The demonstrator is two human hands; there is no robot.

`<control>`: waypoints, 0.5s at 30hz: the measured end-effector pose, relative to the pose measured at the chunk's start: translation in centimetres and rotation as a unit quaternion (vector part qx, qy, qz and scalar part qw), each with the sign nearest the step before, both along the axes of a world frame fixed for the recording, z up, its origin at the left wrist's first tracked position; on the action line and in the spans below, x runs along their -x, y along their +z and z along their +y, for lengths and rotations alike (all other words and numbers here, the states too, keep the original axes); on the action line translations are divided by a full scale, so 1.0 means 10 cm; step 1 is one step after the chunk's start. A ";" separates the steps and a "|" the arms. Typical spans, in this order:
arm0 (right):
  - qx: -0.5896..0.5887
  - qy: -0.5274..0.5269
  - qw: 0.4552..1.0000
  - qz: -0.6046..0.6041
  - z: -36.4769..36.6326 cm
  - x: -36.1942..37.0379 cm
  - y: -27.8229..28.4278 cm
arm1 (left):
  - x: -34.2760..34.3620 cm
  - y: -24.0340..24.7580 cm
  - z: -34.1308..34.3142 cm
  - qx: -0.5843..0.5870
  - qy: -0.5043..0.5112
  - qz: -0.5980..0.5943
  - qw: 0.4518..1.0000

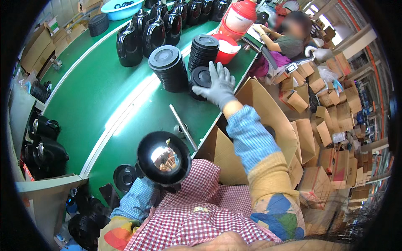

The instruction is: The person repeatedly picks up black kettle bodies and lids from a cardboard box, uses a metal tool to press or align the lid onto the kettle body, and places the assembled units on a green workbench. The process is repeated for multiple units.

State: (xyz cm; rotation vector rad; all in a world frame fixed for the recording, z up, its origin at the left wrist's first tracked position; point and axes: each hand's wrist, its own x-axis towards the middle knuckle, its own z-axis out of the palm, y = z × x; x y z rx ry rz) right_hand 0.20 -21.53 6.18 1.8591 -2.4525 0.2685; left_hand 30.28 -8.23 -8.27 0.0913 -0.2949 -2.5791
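At the table's near edge, a black jug [164,159] is tipped with its round opening toward me, showing a mirror-like silver inside. My left hand is hidden behind it; the left sleeve [140,196] leads up to the jug, which it supports. Farther off, my right hand [220,85] wears a grey glove. Its fingers are spread over the right side of a black round cap [201,77] on top of a short stack, thumb at the near rim. Two taller cap stacks stand beside it, one to the left [168,62] and one behind [204,48].
Several glossy black jugs [130,44] line the green table [92,100]. A metal rod [182,125] stands near the edge. A red-and-white container [238,19], a blue basin [121,9] and an open carton [268,104] are around. A co-worker [289,37] sits far right.
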 end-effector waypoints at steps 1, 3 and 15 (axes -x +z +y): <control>-0.052 -0.034 0.998 -0.020 -0.27 -0.03 0.00 | -0.06 -0.01 0.02 -0.004 0.011 -0.007 1.000; -0.129 -0.089 0.986 -0.055 -0.57 -0.01 -0.03 | -0.11 -0.06 0.01 -0.012 0.017 -0.011 1.000; 0.170 0.182 0.866 -0.433 0.47 0.13 -0.05 | -0.20 -0.10 0.14 -0.001 0.027 -0.004 1.000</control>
